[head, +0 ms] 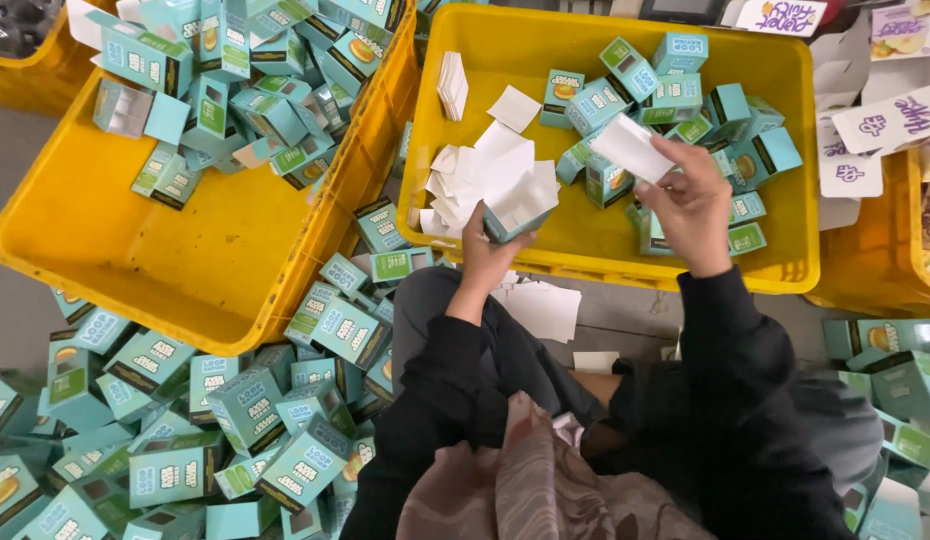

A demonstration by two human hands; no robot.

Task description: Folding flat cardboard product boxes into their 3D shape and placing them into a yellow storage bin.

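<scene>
1. So, left hand (488,252) clamped around a small teal box (507,226), fingers curled tight on its lower end, white inner flap up above the fingertips.
2. Right hand (691,203) pinching a white folded card (630,147), thumb and fingers closed on its near edge, card sticking out up and to the left of the fingertips.
3. Box and card apart, a clear gap between the two sets of fingers, both held over the near half of the yellow crate (485,40).
4. Just past the left fingers: a loose heap of white cards (475,170) on the crate floor, nearly touching the held box, plus a neat upright stack of white cards (452,85) further out.
5. Beyond and around the right fingers: a jumble of teal boxes (685,100) filling the far right part of the crate.
6. Well off to the left of the left hand: second yellow crate (105,250), tilted, teal cartons piled at its far end.
7. Below and left of the left wrist: big spill of teal cartons (235,410) on the floor, some open.
8. Nearer than both hands: black sleeves (725,400), a few white sheets (545,310) lying under the wrists.
</scene>
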